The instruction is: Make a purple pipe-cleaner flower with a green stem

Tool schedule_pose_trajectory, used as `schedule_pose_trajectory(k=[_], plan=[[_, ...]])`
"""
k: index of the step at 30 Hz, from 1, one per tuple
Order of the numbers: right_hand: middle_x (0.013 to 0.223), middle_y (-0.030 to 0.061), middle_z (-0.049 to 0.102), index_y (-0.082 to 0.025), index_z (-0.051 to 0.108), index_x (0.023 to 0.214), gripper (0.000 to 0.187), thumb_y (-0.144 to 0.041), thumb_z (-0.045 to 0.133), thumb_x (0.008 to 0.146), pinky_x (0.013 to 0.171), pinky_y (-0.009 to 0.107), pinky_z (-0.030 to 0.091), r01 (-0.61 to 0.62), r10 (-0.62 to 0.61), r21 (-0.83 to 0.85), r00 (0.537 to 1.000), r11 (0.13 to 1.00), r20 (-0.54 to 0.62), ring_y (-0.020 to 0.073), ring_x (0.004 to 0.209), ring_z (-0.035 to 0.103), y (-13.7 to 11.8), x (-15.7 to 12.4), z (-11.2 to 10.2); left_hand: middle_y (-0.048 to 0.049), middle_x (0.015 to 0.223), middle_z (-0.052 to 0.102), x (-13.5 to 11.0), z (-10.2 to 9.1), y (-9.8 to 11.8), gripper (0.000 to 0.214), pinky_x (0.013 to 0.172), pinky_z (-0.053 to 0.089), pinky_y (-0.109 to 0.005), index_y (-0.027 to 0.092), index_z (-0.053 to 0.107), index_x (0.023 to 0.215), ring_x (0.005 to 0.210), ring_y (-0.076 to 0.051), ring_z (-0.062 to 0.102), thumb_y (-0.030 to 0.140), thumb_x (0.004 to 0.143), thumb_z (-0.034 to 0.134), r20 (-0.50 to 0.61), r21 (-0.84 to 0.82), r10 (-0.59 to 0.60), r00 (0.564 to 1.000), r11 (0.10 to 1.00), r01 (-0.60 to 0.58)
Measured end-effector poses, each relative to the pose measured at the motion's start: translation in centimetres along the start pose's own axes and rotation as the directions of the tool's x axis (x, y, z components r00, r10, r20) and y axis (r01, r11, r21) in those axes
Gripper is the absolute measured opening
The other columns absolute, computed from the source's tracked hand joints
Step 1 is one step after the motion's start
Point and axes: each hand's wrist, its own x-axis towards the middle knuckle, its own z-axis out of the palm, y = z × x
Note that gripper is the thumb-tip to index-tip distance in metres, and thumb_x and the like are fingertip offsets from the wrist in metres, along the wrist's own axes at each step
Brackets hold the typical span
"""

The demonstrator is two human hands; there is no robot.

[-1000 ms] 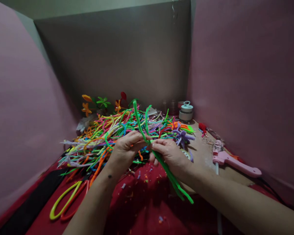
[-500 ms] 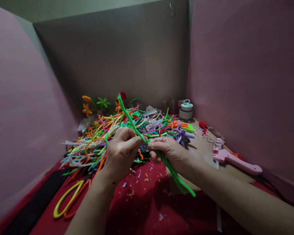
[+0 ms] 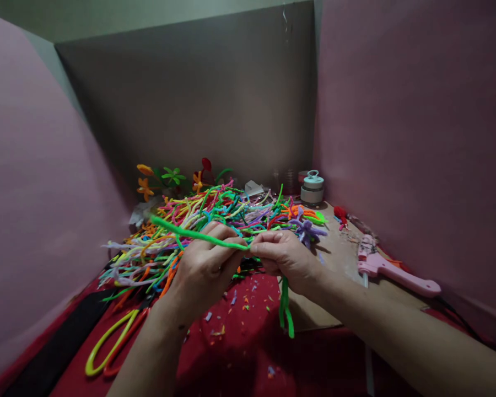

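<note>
Green pipe cleaners (image 3: 202, 237) are pinched between my two hands, which nearly meet in the middle. My left hand (image 3: 210, 264) is closed on them, with a long green end running out over its back to the upper left. My right hand (image 3: 283, 256) is closed just to the right, its thumb and fingertips on the same stems. Below my right palm several green ends hang down. Behind both hands spreads a big heap of coloured pipe cleaners (image 3: 231, 204). The exact spot where the stems meet is partly hidden by my fingers.
Yellow-and-red handled scissors (image 3: 91, 358) lie at the left. A pink glue gun (image 3: 391, 270) rests on the board (image 3: 343, 253) at right, near a purple pipe-cleaner flower (image 3: 308, 231) and a lidded jar (image 3: 313, 190). Scraps litter the red cloth (image 3: 231, 364).
The long green end has swung down to the left, from upright to nearly level. The ends under my right hand now hang straight down instead of slanting right.
</note>
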Motion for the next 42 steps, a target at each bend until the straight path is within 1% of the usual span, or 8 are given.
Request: schedule_pose_trajectory(k=[5, 8, 16, 21, 24, 29, 36, 42], plan=[[0.042, -0.0083, 0.035, -0.015, 0.055, 0.056, 0.013, -0.023, 0.059, 0.065, 0.040, 0.021, 0.017, 0.122, -0.126, -0.169, 0.992, 0.978, -0.014, 0.0041, 0.040, 0.025, 0.0, -0.3, 0.2, -0.0042, 0.080, 0.057, 0.2, -0.6, 0.8, 0.012, 0.067, 0.040, -0.028, 0.019, 0.060, 0.086, 0.076, -0.016, 0.052, 0.011, 0.079, 0.054, 0.047, -0.059, -0.071, 0.996, 0.996, 0.074], [0.045, -0.0081, 0.038, -0.015, 0.055, 0.057, 0.012, -0.021, 0.057, 0.067, 0.042, 0.021, 0.020, 0.143, -0.151, -0.208, 0.988, 0.968, -0.022, 0.0039, 0.042, 0.027, 0.0, -0.4, 0.3, -0.0042, 0.079, 0.056, 0.3, -0.8, 0.9, 0.011, 0.066, 0.041, -0.027, 0.016, 0.060, 0.084, 0.075, -0.015, 0.051, 0.010, 0.080, 0.052, 0.084, -0.094, -0.084, 0.993, 0.991, 0.091], [0.040, -0.0094, 0.037, -0.015, 0.055, 0.061, 0.009, -0.020, 0.063, 0.061, 0.037, 0.020, 0.013, 0.052, -0.052, -0.014, 0.997, 0.999, -0.063, 0.0025, 0.036, 0.024, 0.0, -0.4, 0.4, -0.0037, 0.078, 0.055, 0.3, -0.7, 1.0, 0.010, 0.066, 0.041, -0.026, 0.015, 0.060, 0.082, 0.074, -0.013, 0.050, 0.009, 0.080, 0.053, 0.062, -0.053, -0.045, 0.997, 0.997, 0.049], [0.039, -0.0102, 0.035, -0.015, 0.053, 0.061, 0.014, -0.021, 0.066, 0.060, 0.037, 0.021, 0.010, -0.058, 0.048, 0.160, 0.997, 0.985, 0.065, 0.0020, 0.035, 0.020, -0.2, -0.5, 0.1, -0.0040, 0.082, 0.056, 0.1, -1.0, 0.8, 0.015, 0.069, 0.041, -0.027, 0.016, 0.057, 0.089, 0.076, -0.014, 0.049, 0.005, 0.079, 0.052, 0.030, -0.042, 0.053, 0.998, 0.998, -0.052], [0.038, -0.0107, 0.032, -0.015, 0.051, 0.058, 0.014, -0.018, 0.065, 0.060, 0.038, 0.021, 0.008, -0.091, 0.065, 0.222, 0.991, 0.971, 0.121, 0.0019, 0.035, 0.018, -0.3, -0.5, 0.1, -0.0044, 0.086, 0.057, 0.0, -1.0, 0.5, 0.022, 0.070, 0.041, -0.029, 0.018, 0.056, 0.095, 0.079, -0.015, 0.048, 0.003, 0.080, 0.050, 0.020, -0.025, 0.114, 0.993, 0.993, -0.113], [0.036, -0.0107, 0.031, -0.015, 0.052, 0.057, 0.011, -0.018, 0.063, 0.059, 0.038, 0.021, 0.008, -0.075, 0.049, 0.204, 0.991, 0.976, 0.128, 0.0021, 0.034, 0.017, -0.4, -0.5, 0.2, -0.0039, 0.086, 0.058, 0.0, -0.8, 0.7, 0.025, 0.073, 0.041, -0.030, 0.017, 0.056, 0.094, 0.079, -0.015, 0.048, -0.001, 0.077, 0.050, -0.009, -0.032, 0.132, 0.991, 0.991, -0.132], [0.039, -0.0092, 0.039, -0.014, 0.055, 0.061, 0.010, -0.017, 0.064, 0.058, 0.038, 0.020, 0.011, -0.030, 0.012, 0.160, 0.993, 0.987, 0.114, 0.0018, 0.035, 0.023, -0.8, -0.9, 0.2, -0.0025, 0.083, 0.058, 0.2, -1.2, 1.9, 0.017, 0.070, 0.042, -0.025, 0.016, 0.057, 0.086, 0.078, -0.012, 0.053, 0.002, 0.078, 0.054, -0.030, -0.066, -0.009, 0.999, 0.998, 0.007], [0.036, -0.0103, 0.035, -0.015, 0.053, 0.058, 0.011, -0.016, 0.064, 0.056, 0.038, 0.021, 0.010, -0.024, 0.015, 0.153, 0.998, 0.988, 0.059, 0.0015, 0.034, 0.020, -0.7, -0.8, 0.3, -0.0040, 0.085, 0.058, 0.1, -1.0, 1.6, 0.017, 0.071, 0.042, -0.027, 0.015, 0.057, 0.088, 0.080, -0.013, 0.052, 0.002, 0.077, 0.054, -0.001, -0.020, 0.031, 1.000, 0.999, -0.031]])
